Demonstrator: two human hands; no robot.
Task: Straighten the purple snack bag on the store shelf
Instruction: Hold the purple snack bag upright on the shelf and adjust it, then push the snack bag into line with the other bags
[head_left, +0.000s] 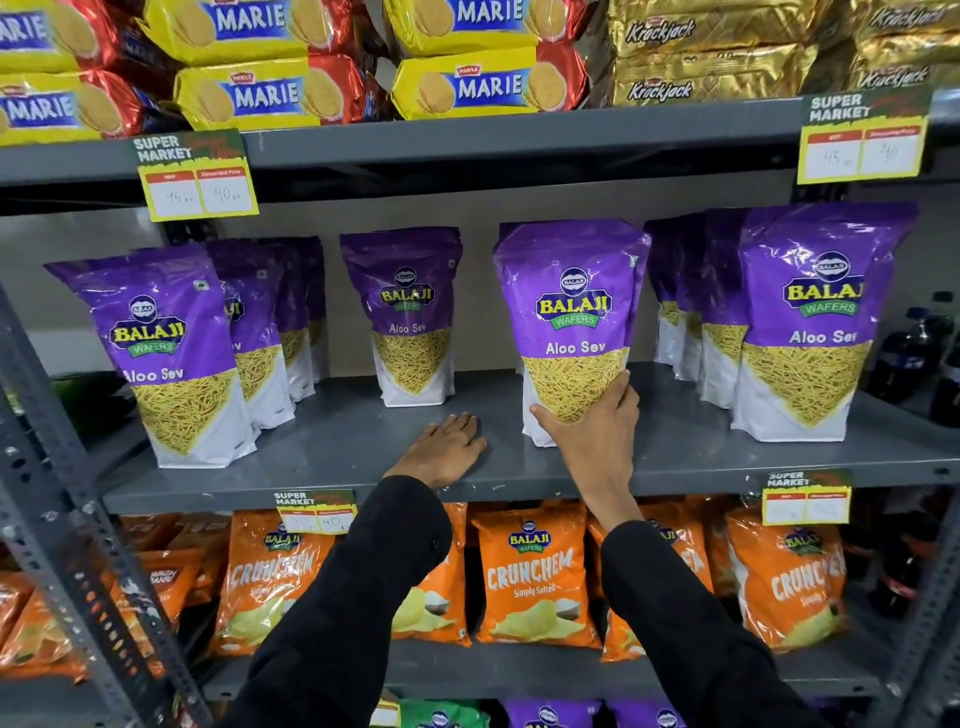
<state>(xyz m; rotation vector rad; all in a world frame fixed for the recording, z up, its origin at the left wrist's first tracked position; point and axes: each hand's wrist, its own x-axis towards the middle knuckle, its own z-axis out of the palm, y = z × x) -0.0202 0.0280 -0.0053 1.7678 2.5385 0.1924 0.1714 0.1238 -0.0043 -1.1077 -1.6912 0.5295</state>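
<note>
A purple Balaji Aloo Sev snack bag (571, 312) stands upright near the middle of the grey shelf (675, 457), a little forward of its neighbours. My right hand (592, 421) grips its lower front, thumb on the left side and fingers wrapped round the right edge. My left hand (447, 447) lies flat, palm down, on the shelf board just left of that bag, holding nothing. Both arms wear black sleeves.
More purple bags stand on the same shelf: one behind at centre (410, 317), a row at left (171, 358), a row at right (810, 322). Biscuit packs (467, 83) fill the shelf above, orange Crunchem bags (535, 577) the shelf below. Dark bottles (909, 353) stand far right.
</note>
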